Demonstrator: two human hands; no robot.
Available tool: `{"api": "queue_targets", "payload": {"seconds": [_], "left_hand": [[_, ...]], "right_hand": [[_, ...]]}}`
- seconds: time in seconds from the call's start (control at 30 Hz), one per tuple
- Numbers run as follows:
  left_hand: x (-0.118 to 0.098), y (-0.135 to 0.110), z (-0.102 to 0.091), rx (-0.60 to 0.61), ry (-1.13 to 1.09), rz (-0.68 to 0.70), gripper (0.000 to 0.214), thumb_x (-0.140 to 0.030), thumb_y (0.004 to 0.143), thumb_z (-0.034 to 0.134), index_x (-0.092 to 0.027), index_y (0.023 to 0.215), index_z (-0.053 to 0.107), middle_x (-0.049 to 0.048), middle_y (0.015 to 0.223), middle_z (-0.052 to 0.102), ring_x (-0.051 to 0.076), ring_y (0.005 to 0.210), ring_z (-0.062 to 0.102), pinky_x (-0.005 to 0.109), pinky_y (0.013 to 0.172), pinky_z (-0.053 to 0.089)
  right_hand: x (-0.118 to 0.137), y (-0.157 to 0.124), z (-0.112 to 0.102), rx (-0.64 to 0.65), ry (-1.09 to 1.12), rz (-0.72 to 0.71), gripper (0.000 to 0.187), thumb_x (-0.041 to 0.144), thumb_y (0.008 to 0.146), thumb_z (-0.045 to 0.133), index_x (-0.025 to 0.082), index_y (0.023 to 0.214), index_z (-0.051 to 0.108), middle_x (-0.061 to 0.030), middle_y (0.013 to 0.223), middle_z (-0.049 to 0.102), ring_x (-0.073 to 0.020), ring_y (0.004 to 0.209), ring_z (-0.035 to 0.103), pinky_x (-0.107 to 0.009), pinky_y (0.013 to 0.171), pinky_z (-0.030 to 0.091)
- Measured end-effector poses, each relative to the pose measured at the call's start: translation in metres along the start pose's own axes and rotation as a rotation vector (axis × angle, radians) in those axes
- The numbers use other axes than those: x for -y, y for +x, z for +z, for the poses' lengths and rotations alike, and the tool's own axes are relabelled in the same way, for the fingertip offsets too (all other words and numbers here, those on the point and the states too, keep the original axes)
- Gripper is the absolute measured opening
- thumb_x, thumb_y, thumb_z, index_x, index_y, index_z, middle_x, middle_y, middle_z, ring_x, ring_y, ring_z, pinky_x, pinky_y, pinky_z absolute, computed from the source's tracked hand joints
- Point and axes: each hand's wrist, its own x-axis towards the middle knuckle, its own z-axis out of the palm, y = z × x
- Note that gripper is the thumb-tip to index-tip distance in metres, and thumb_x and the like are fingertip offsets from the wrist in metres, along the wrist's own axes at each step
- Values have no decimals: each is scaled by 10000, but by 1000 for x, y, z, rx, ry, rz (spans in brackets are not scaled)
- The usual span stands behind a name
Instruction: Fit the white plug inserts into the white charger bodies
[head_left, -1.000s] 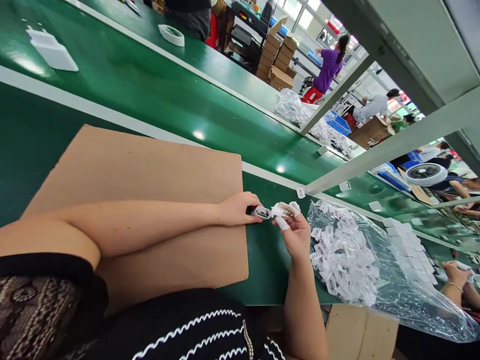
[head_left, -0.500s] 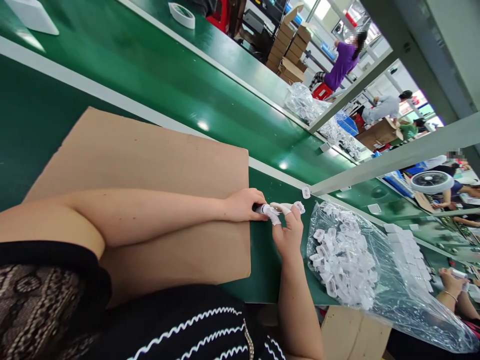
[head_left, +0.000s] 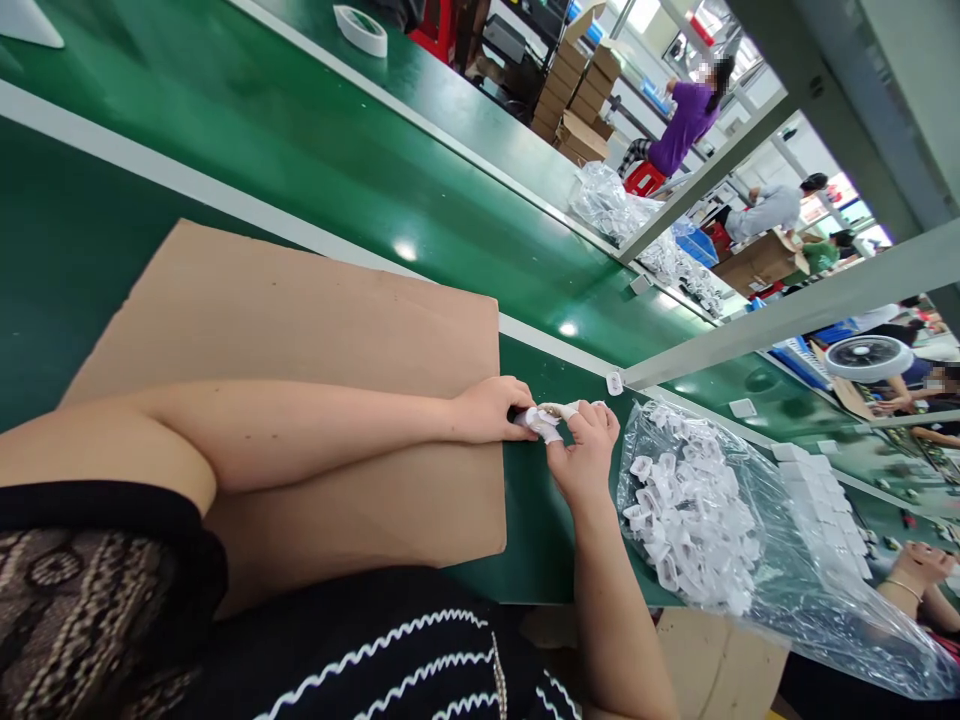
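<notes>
Just past the right edge of the cardboard sheet (head_left: 360, 330), my two hands meet. My left hand (head_left: 489, 410) is closed around a small white plastic part (head_left: 531, 418), mostly hidden by the fingers, with something dark beside it. My right hand (head_left: 586, 452), with white coverings on thumb and fingers, pinches at the same part from the other side. Its other fingers are curled in, and whatever they enclose is hidden. Close by on the right lies a clear plastic bag (head_left: 780, 580) with many small white plastic pieces (head_left: 694, 510) on it.
One loose white piece (head_left: 615, 383) lies by the foot of a metal frame post (head_left: 697, 355). White blocks (head_left: 821, 505) stand in rows beyond the bag. A tape roll (head_left: 361, 30) sits on the far green bench. At right, a co-worker's hand (head_left: 919, 568) is near the bag.
My right hand has shifted slightly right and away, and its outer fingers have curled over the white piece that showed at their tips. My left hand keeps its grip.
</notes>
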Motion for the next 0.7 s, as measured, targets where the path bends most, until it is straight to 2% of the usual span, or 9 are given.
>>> {"api": "queue_targets", "payload": {"seconds": [0.13, 0.43, 0.7], "left_hand": [[-3, 0, -1, 1, -13, -9, 224, -406, 805, 821, -192, 844, 768, 44, 939, 715, 202, 919, 645, 304, 834, 498], [-3, 2, -2, 25, -9, -25, 222, -404, 796, 829, -194, 825, 764, 43, 930, 711, 206, 929, 644, 302, 821, 492], [-6, -1, 0, -8, -10, -9, 215, -404, 826, 796, -192, 815, 761, 50, 933, 709, 207, 902, 643, 312, 789, 489]], "right_hand": [[2, 5, -7, 56, -18, -12, 212, 81, 710, 558, 233, 826, 648, -2, 805, 569, -217, 869, 531, -424, 1065, 319], [-3, 13, -11, 83, -52, -58, 129, 93, 715, 579, 221, 723, 585, 8, 740, 548, -203, 819, 504, -388, 937, 320], [-2, 7, -4, 22, -52, -26, 161, 85, 695, 581, 226, 760, 626, 3, 759, 562, -213, 832, 521, -407, 959, 315]]}}
